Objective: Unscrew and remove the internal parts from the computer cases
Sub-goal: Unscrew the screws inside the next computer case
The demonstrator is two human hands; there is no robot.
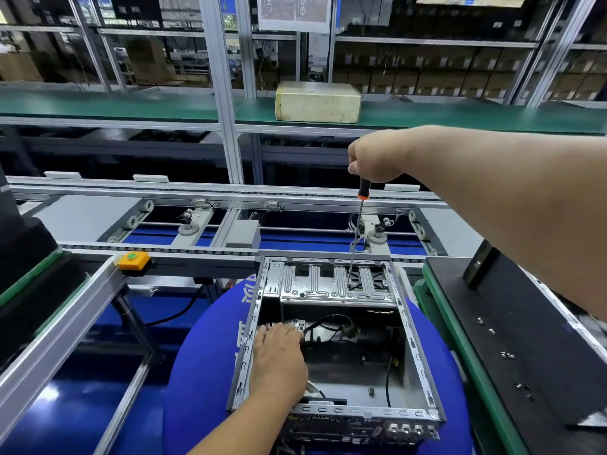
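Note:
An open metal computer case (418, 356) lies on a round blue stool (200, 366) in front of me. My right hand (377, 156) is closed around the black and orange handle of a long screwdriver (356, 234). Its tip stands on the silver drive bracket (335, 287) at the case's far end. My left hand (279, 359) reaches inside the case at its left wall, fingers resting on a metal part beside black cables (331, 323). What the fingers grip is hidden.
A black mat (525, 339) on the green-edged bench at right carries several loose screws (507, 355). A conveyor frame runs across behind the case, with an orange button box (133, 260) on its left. A beige box (318, 101) sits on the far green shelf.

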